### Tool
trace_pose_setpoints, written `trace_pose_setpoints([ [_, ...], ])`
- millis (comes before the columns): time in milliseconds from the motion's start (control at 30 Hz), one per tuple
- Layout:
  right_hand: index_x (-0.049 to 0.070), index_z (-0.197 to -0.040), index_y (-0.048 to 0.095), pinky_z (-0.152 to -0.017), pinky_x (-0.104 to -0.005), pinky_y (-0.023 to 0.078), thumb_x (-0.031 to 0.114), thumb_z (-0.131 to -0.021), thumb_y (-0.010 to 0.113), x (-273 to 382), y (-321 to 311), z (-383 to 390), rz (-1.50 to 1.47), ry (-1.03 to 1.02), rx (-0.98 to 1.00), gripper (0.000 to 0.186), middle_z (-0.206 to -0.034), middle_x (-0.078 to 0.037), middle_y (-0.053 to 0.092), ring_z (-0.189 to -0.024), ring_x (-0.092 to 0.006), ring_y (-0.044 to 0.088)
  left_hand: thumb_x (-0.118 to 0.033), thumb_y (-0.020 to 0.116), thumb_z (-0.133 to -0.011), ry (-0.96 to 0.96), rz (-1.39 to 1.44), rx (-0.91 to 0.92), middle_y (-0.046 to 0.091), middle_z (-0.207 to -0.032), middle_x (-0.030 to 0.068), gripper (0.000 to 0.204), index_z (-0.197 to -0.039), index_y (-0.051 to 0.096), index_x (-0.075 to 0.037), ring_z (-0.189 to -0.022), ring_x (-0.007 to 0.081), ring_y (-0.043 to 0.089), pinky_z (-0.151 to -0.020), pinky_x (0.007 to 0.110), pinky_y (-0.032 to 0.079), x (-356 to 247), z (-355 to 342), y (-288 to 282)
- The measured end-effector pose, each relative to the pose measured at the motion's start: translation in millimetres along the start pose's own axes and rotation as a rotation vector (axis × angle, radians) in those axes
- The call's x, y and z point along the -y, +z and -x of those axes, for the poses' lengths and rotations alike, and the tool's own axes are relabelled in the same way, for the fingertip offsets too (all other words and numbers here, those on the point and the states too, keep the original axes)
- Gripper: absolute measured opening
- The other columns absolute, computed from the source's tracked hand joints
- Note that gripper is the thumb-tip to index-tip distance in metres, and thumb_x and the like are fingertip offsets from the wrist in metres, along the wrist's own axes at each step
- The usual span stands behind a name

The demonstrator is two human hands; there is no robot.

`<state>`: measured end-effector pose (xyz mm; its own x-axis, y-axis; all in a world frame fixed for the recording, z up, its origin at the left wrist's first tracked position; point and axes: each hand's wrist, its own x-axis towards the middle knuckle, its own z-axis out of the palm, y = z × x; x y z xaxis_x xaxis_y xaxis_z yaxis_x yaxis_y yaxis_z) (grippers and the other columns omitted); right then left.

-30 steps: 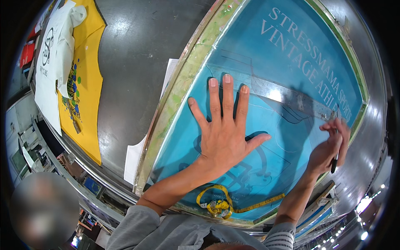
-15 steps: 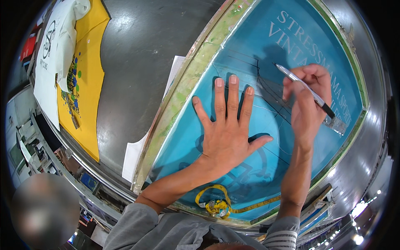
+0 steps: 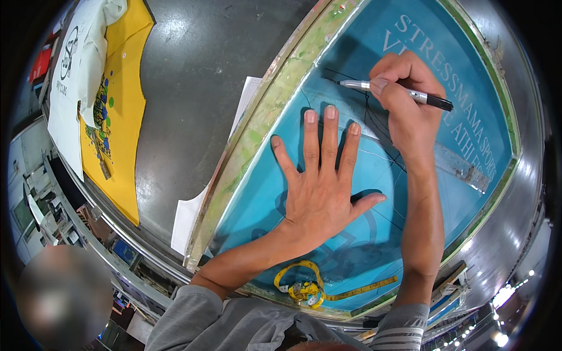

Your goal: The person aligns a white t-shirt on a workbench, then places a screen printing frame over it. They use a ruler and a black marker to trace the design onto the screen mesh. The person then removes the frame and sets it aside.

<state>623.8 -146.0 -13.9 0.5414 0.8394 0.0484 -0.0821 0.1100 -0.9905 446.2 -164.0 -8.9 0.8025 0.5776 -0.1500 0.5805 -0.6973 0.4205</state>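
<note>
- Marker pen (image 3: pixel 418 96), one, is slanting over the upper-left part of the blue screen (image 3: pixel 287 88); whether its tip is touching the mesh is not showing clearly.
- It is looking light and stiff, its smooth barrel perhaps slightly slippery; the middle of that barrel is seeming the best place to grip.
- The right hand (image 3: pixel 413 117), above the screen's mesh, is pinching that barrel, thumb and fingers closed around it.
- The left hand (image 3: pixel 319 193) is lying flat on the screen's left half, fingers spreading wide and gripping nothing, fingertips seemingly pressing on a clear strip.
- One clear strip (image 3: pixel 465 167), probably stiff, is crossing the screen at a slant.
- One yellow tape measure (image 3: pixel 364 287), looking soft, is lying partly coiled along the screen's near edge.
- One yellow cloth (image 3: pixel 126 181) is lying well left of the screen.
</note>
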Motion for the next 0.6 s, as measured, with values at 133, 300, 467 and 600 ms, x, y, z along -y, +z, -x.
trace_pose_setpoints([
  [133, 0.002, -0.071, 0.054, -0.052, -0.0239, 0.031, -0.001, -0.077, 0.064, 2, 2, -3, 0.168, 0.03, 0.081, 0.012, -0.066, 0.002, 0.05, -0.06, -0.0044, 0.042, -0.073, 0.064, -0.076, 0.005, -0.008, -0.002, 0.012, -0.158, 0.0342, 0.114, -0.154, 0.026, 0.001, -0.147, 0.0531, 0.007, -0.1, 0.081, 0.001, 1, 0, 1],
  [300, 0.001, -0.068, 0.049, -0.054, -0.0261, 0.031, 0.002, -0.073, 0.061, 8, 13, -13, 0.221, 0.035, 0.134, 0.013, -0.062, 0.001, 0.044, -0.061, -0.0057, 0.039, -0.074, 0.063, -0.077, 0.008, -0.023, -0.005, 0.013, -0.158, 0.034, 0.114, -0.154, 0.026, 0.001, -0.147, 0.053, 0.006, -0.1, 0.081, 0.0, 0, 0, 1],
  [467, 0.001, -0.067, 0.047, -0.055, -0.0267, 0.032, 0.002, -0.073, 0.06, 3, 11, -17, 0.225, 0.075, 0.188, 0.014, -0.062, 0.001, 0.041, -0.062, -0.0063, 0.037, -0.073, 0.062, -0.077, 0.004, -0.023, 0.003, 0.013, -0.159, 0.0329, 0.113, -0.154, 0.026, 0.0, -0.147, 0.0524, 0.007, -0.101, 0.081, 0.001, 0, 0, 1],
  [600, 0.001, -0.067, 0.047, -0.055, -0.0266, 0.032, 0.002, -0.074, 0.06, 2, 12, -17, 0.238, 0.055, 0.214, 0.015, -0.062, 0.001, 0.041, -0.063, -0.0063, 0.037, -0.073, 0.063, -0.077, -0.002, -0.026, 0.003, 0.013, -0.159, 0.0324, 0.113, -0.154, 0.026, 0.0, -0.147, 0.0522, 0.007, -0.101, 0.081, 0.001, 0, 0, 1],
])
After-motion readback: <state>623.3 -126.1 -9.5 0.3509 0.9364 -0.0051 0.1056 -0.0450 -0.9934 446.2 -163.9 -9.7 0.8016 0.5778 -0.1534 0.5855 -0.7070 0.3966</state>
